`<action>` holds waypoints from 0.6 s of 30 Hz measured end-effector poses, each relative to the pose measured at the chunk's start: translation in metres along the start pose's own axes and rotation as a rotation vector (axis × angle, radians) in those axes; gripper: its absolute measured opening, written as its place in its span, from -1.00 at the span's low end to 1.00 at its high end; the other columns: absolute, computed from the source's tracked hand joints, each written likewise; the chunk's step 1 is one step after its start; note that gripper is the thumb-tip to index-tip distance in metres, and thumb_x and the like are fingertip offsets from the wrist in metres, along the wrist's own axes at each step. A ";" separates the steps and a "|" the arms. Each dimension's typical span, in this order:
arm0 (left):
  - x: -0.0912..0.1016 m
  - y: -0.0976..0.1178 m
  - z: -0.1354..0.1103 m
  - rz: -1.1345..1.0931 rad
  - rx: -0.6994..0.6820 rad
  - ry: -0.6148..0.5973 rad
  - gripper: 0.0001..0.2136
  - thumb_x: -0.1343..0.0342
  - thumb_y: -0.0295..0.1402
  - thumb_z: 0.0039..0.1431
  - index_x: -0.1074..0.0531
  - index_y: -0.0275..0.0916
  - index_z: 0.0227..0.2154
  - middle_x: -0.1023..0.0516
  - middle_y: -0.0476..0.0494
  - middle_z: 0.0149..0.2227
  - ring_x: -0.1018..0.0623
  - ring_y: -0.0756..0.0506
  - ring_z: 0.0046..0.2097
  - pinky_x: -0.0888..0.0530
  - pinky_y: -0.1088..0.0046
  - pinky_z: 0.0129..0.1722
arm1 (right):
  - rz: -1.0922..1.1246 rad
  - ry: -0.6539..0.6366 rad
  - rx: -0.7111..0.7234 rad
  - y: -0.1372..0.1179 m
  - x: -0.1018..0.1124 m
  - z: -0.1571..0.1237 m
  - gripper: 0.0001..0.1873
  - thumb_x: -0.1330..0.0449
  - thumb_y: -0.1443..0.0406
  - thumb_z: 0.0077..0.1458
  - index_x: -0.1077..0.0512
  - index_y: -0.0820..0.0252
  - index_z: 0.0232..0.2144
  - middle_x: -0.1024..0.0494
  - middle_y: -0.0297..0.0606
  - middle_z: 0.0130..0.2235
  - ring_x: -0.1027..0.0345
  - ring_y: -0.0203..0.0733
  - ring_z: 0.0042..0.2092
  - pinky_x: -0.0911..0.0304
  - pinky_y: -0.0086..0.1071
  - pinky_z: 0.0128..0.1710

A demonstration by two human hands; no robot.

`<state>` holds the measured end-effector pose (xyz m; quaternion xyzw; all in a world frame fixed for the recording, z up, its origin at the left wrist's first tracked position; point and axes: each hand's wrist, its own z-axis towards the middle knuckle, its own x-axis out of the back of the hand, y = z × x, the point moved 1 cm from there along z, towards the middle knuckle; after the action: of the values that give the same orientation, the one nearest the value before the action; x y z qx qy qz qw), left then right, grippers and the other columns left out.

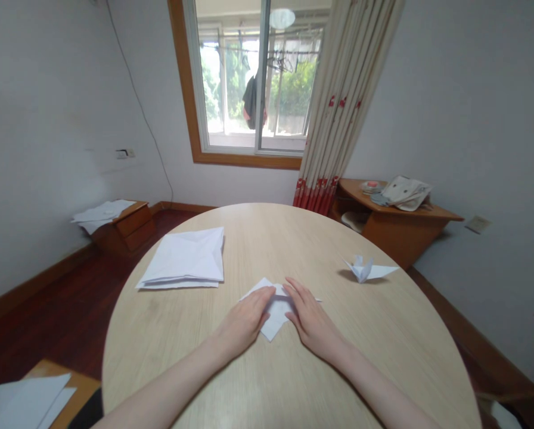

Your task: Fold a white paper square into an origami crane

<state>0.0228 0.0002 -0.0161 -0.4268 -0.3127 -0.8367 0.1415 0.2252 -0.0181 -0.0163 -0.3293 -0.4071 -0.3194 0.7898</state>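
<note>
A small piece of folded white paper [273, 322] lies on the round table in front of me, one corner pointing toward me and another away. My left hand [251, 310] rests over its left side, fingers together and thumb on the near layer. On the right side, my right hand [309, 316] holds the paper between its long fingers and thumb. A raised fold shows between the two hands. The paper's outer corners are partly covered by my fingers.
A stack of white paper [184, 256] lies at the table's left. A folded paper crane [363, 271] stands at the right. The pale wooden round table [267, 232] has a curved edge. More white sheets [25, 402] are on a low surface at lower left.
</note>
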 end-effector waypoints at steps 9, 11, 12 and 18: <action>-0.007 -0.003 -0.002 0.170 -0.005 -0.061 -0.64 0.14 -0.46 0.33 -0.19 -0.23 0.17 -0.29 -0.24 0.22 -0.31 -0.14 0.23 -0.33 0.23 0.19 | 0.077 -0.157 -0.011 0.004 -0.007 -0.002 -0.45 0.15 0.36 0.29 0.03 0.17 0.31 -0.03 -0.07 0.33 0.14 -0.10 0.34 -0.02 -0.06 0.27; -0.007 -0.002 -0.003 0.189 0.012 -0.077 -0.65 0.14 -0.44 0.34 -0.22 -0.25 0.15 -0.28 -0.24 0.23 -0.31 -0.15 0.23 -0.33 0.22 0.19 | 0.089 -0.185 -0.023 0.006 -0.009 -0.004 -0.47 0.17 0.36 0.30 -0.01 0.21 0.30 -0.04 -0.06 0.33 0.13 -0.11 0.34 0.01 -0.07 0.29; -0.007 -0.002 -0.003 0.198 0.021 -0.089 -0.65 0.13 -0.43 0.34 -0.23 -0.27 0.15 -0.28 -0.25 0.23 -0.31 -0.15 0.23 -0.33 0.22 0.19 | 0.096 -0.199 -0.029 0.006 -0.010 -0.004 -0.47 0.17 0.35 0.30 -0.02 0.23 0.29 -0.04 -0.06 0.33 0.13 -0.11 0.34 0.02 -0.07 0.29; -0.009 0.002 -0.004 0.266 0.045 -0.159 -0.64 0.14 -0.36 0.35 -0.24 -0.33 0.16 -0.24 -0.28 0.25 -0.28 -0.17 0.24 -0.29 0.20 0.22 | 0.148 -0.255 -0.081 0.007 -0.010 -0.004 -0.49 0.19 0.33 0.31 -0.08 0.24 0.27 -0.06 -0.08 0.32 0.13 -0.12 0.33 0.05 -0.08 0.30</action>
<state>0.0264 -0.0045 -0.0243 -0.5259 -0.2824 -0.7669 0.2357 0.2274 -0.0148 -0.0284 -0.4279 -0.4656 -0.2322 0.7390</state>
